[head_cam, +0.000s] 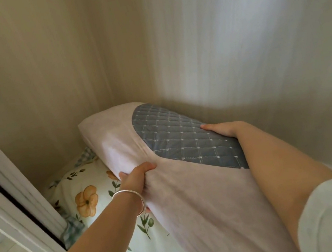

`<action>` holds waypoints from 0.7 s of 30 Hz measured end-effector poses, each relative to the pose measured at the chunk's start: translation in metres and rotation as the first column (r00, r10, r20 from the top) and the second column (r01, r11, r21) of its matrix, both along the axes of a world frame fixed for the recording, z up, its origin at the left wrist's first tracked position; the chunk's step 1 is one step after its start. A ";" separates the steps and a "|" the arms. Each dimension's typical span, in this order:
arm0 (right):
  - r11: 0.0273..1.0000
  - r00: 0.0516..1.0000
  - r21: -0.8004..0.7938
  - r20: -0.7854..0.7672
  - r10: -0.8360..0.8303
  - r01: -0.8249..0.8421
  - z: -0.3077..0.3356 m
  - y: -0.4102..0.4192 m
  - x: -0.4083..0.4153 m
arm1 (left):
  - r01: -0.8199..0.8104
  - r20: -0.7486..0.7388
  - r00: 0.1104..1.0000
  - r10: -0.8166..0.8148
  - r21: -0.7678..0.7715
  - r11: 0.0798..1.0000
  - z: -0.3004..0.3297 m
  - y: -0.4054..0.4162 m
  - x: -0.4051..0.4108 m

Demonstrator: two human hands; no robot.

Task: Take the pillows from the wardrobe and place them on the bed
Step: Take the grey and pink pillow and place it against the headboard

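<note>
A long pale pink pillow (194,198) with a grey quilted patch on top lies tilted inside the wardrobe, its far end toward the back corner. My left hand (137,178) pinches a fold of its pink cover near the middle; a silver bangle sits on that wrist. My right hand (223,128) presses on the grey patch at the pillow's right edge, fingers wrapped over it. Under the pink pillow lies a white floral pillow (84,196) with orange flowers and green leaves.
Beige wardrobe walls (41,69) close in behind and on the right. The white sliding-door frame (6,185) runs down the left, with pale floor beyond it. Green checked fabric (73,231) shows beside the floral pillow.
</note>
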State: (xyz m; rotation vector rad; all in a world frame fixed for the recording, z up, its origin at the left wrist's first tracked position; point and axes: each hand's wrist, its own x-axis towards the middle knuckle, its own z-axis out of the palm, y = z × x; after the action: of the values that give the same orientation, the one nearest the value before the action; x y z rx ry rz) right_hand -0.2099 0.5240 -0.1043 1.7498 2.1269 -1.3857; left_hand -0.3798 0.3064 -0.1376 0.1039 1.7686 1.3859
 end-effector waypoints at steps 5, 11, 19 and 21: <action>1.000 1.000 0.002 -0.015 -0.001 0.001 0.001 -0.005 0.001 | -0.026 0.022 0.999 0.025 0.046 0.999 -0.002 -0.002 0.001; 0.998 0.993 0.001 -0.105 -0.056 0.057 0.012 -0.021 0.011 | -0.031 0.009 0.999 0.031 0.121 0.992 0.007 -0.008 0.005; 0.994 0.982 0.072 -0.177 -0.069 0.083 0.039 -0.048 0.023 | -0.006 -0.093 0.995 0.029 0.243 0.970 0.033 -0.031 0.000; 0.990 0.976 0.077 -0.194 -0.103 0.120 0.043 -0.055 0.028 | 0.041 -0.126 0.992 -0.006 0.276 0.960 0.042 -0.042 -0.009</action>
State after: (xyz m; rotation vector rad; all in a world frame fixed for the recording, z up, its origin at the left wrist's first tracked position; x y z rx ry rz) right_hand -0.1816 0.4692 -0.0612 1.8655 2.2484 -1.5679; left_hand -0.3883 0.2646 -0.0954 0.3693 1.6553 1.6346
